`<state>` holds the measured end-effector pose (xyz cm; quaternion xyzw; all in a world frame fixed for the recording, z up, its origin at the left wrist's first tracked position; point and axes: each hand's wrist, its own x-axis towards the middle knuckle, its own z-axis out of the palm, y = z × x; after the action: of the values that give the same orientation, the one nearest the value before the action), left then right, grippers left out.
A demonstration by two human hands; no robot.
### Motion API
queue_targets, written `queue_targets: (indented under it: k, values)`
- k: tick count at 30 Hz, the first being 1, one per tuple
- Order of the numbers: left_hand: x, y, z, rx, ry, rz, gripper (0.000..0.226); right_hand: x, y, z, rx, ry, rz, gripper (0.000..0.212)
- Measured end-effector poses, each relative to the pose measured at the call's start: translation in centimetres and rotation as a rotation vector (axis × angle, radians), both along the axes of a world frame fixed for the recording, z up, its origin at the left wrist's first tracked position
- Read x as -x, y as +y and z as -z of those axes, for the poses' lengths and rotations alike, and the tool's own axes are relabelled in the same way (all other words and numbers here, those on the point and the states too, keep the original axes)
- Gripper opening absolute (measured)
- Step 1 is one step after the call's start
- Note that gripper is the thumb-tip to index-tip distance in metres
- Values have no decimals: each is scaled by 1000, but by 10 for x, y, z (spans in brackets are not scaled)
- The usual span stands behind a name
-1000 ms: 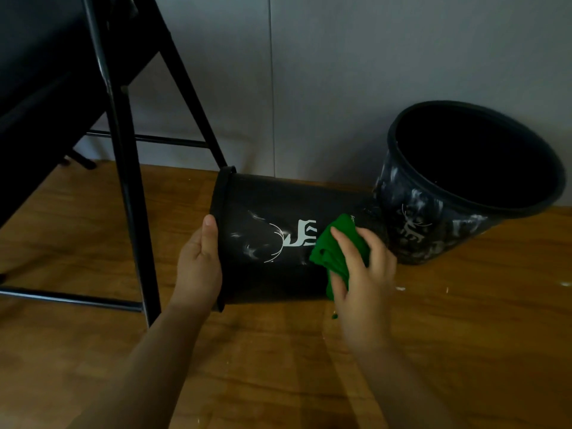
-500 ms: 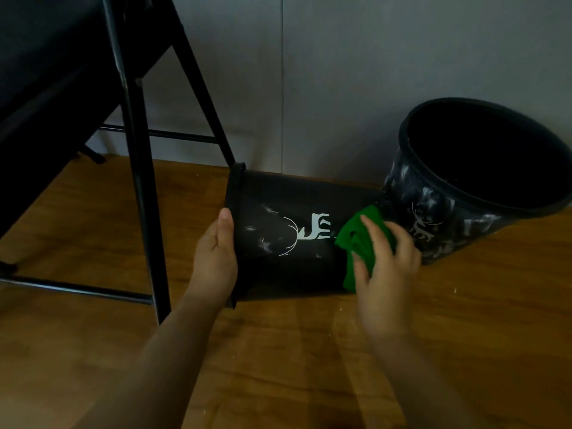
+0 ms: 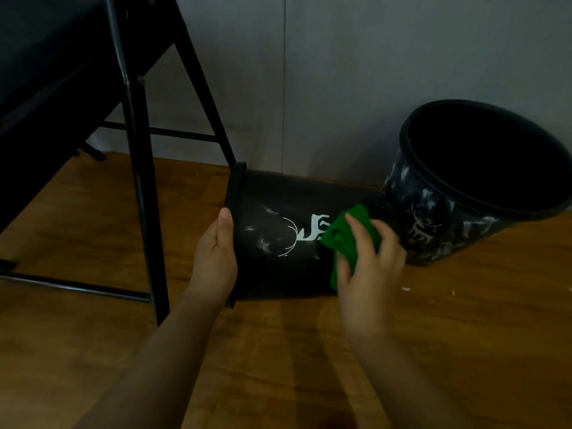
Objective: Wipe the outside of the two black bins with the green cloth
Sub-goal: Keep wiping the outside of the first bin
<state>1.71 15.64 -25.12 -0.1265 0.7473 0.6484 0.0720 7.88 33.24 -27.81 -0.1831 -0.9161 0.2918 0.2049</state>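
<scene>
1. Lying on its side on the wooden floor (image 3: 278,351), between the two hands – one black bin (image 3: 278,196), rim toward the left hand, white deer print and pale smears on its upturned side.
2. Left hand (image 3: 215,261) at the rim of the lying bin, fingers fairly straight along the rim edge, thumb up against the wall – bracing it, not clenched.
3. Right hand (image 3: 366,267) on the green cloth (image 3: 342,233), fingers spread and slightly bent over it, pressing the cloth against the bin's side just right of the deer print.
4. Just beyond the right hand, second black bin (image 3: 433,230), mouth open and tilted toward the camera, heavily smeared with white, its lower wall touching or nearly touching the base end of the lying bin.
5. Past the left hand, black legs of a folding chair (image 3: 136,168) on the floor.
6. Behind both bins, grey wall (image 3: 340,72).
</scene>
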Motion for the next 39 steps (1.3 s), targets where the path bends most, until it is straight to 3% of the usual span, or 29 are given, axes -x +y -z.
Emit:
queue_targets:
  k: [3, 4, 9, 14, 21, 26, 32, 37, 39]
  values:
    - [-1, -1, -2, -8, -7, -5, 44, -3, -4, -1, -104, -46, -296, 73]
    - [-1, -1, -3, -8, -11, -7, 44, -1, 1, 0, -118, -47, -305, 73]
    - [-1, 2, -4, -12, -10, -35, 42, 6, 8, 3, 41, 20, 97, 63]
    - [-2, 1, -6, 19, -1, -40, 46, -6, -17, 2, -137, -22, -273, 72]
    - [0, 0, 0, 5, 3, -26, 45, 10, -4, -7, -28, -6, 10, 61]
    - [-2, -3, 0, -11, -15, -14, 46, -5, -19, -1, -143, -35, -294, 66]
    - [1, -2, 2, -36, -17, -28, 46, 11, -8, -11, -51, -24, -55, 62]
    - [-3, -4, 3, 2, 13, -20, 50, 1, -19, -12, -201, -41, -403, 65]
    - [-3, -4, 3, 2, 15, -8, 51, 9, -7, -13, -164, -65, -341, 63]
